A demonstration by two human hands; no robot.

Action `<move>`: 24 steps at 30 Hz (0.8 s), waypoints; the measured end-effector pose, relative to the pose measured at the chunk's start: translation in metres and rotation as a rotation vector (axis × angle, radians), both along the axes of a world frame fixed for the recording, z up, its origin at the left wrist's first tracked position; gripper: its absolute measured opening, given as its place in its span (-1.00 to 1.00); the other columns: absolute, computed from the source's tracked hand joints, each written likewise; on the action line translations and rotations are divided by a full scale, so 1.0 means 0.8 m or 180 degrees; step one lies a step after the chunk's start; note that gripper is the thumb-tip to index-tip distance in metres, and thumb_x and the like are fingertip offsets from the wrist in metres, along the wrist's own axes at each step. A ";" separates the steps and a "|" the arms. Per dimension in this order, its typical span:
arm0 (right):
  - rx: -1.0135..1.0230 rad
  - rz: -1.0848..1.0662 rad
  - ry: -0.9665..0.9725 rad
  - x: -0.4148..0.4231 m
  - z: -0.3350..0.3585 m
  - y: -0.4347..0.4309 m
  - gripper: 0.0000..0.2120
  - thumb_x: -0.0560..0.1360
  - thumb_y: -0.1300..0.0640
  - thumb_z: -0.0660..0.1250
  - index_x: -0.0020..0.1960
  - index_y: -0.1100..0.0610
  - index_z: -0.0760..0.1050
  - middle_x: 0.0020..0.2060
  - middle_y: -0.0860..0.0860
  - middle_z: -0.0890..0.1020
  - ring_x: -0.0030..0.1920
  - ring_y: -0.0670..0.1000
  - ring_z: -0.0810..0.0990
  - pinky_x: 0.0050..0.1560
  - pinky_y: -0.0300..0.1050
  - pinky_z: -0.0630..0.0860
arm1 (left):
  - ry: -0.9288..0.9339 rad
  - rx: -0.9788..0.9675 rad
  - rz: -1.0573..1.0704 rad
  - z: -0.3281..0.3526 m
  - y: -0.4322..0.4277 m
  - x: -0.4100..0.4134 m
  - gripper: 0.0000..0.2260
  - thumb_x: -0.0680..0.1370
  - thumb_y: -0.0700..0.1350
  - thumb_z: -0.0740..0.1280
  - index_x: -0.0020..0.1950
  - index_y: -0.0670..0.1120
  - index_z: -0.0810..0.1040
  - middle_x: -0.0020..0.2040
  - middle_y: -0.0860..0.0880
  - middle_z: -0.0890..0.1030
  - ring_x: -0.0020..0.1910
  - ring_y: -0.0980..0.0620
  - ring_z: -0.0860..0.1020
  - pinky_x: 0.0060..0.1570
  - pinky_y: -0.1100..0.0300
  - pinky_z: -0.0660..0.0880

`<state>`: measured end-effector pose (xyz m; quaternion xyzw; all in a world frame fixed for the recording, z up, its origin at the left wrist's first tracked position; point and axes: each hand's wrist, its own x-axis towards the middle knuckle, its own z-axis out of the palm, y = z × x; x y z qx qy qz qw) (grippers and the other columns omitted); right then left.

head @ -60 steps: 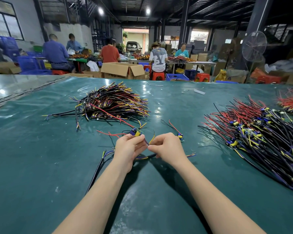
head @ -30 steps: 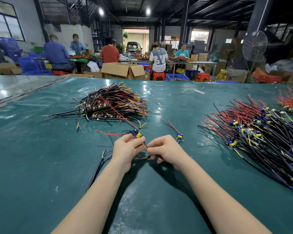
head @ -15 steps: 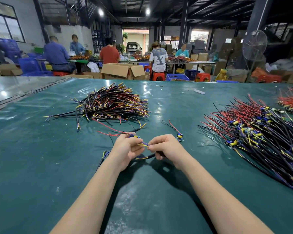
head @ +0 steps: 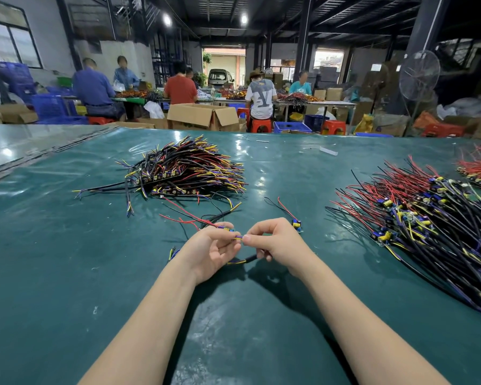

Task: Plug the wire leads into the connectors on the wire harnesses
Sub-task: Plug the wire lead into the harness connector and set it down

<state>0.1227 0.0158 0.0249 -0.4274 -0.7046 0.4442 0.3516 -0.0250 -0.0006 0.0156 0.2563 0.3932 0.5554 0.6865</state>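
Note:
My left hand [head: 210,250] pinches a small blue and yellow connector module [head: 226,229] with red and black wires trailing off to the far left. My right hand [head: 274,243] pinches a yellow and purple wire lead [head: 238,237] right at that connector. A black cable [head: 249,258] loops under both hands. The two hands nearly touch over the green table [head: 67,273]. How far the lead sits in the connector is hidden by my fingers.
A pile of black, yellow and red harnesses [head: 186,170] lies far left. A bigger pile with red wires and blue-yellow modules [head: 422,223] fills the right side. One loose module [head: 296,225] lies just beyond my right hand. People work at tables in the background.
My left hand lowered the connector toward the table and turned it sideways. My right hand brought the lead's tip in against the connector. The red wires now lie flatter.

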 end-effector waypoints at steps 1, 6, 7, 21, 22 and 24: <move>-0.0019 0.0024 -0.0018 -0.001 0.001 -0.001 -0.81 0.46 0.29 0.35 -0.32 0.11 0.50 -0.69 -0.13 0.41 -0.62 -0.20 0.36 -0.56 -0.35 0.25 | 0.0063 -0.0006 0.0021 0.000 0.001 0.001 -0.79 0.50 -0.41 0.17 -0.22 -0.15 0.44 -0.49 -0.07 0.55 -0.54 0.09 0.55 -0.50 0.32 0.51; 0.0036 -0.0152 -0.0306 -0.002 0.000 0.001 -0.82 0.46 0.33 0.30 -0.28 0.13 0.49 -0.59 -0.10 0.43 -0.60 -0.15 0.41 -0.56 -0.31 0.31 | 0.0605 0.0504 -0.0059 -0.006 0.002 0.004 -0.82 0.49 -0.41 0.25 -0.18 -0.14 0.41 -0.42 -0.04 0.57 -0.45 0.10 0.59 -0.38 0.28 0.57; 0.0038 -0.0204 -0.0381 -0.002 0.000 0.002 -0.82 0.46 0.32 0.30 -0.28 0.13 0.48 -0.60 -0.10 0.42 -0.60 -0.15 0.41 -0.56 -0.33 0.29 | 0.0701 0.0612 -0.0010 -0.007 0.002 0.004 -0.81 0.47 -0.43 0.28 -0.14 -0.16 0.40 -0.39 -0.04 0.56 -0.43 0.10 0.59 -0.36 0.27 0.57; -0.0303 0.0233 0.0669 -0.001 0.006 -0.004 -0.81 0.47 0.39 0.28 -0.28 0.21 0.51 -0.63 -0.12 0.36 -0.64 -0.16 0.21 -0.59 -0.39 0.13 | 0.1131 0.0965 0.0366 -0.004 0.000 0.005 -0.92 0.49 -0.29 0.34 -0.12 -0.12 0.55 -0.38 0.05 0.62 -0.41 0.16 0.59 -0.42 0.35 0.50; -0.0344 0.0317 0.0741 -0.001 0.006 -0.005 -0.80 0.48 0.39 0.27 -0.29 0.21 0.50 -0.59 -0.07 0.37 -0.64 -0.15 0.23 -0.59 -0.38 0.12 | 0.1176 0.0951 0.0331 -0.003 0.000 0.004 -0.93 0.49 -0.26 0.34 -0.13 -0.10 0.56 -0.37 0.06 0.62 -0.40 0.16 0.59 -0.43 0.36 0.48; -0.0368 0.0343 0.0718 -0.004 0.004 -0.005 -0.79 0.49 0.37 0.26 -0.29 0.19 0.49 -0.53 -0.02 0.39 -0.64 -0.14 0.29 -0.59 -0.35 0.14 | 0.1183 0.0923 0.0368 -0.003 0.001 0.003 -0.95 0.49 -0.24 0.36 -0.12 -0.10 0.56 -0.35 0.03 0.60 -0.42 0.16 0.55 -0.45 0.37 0.47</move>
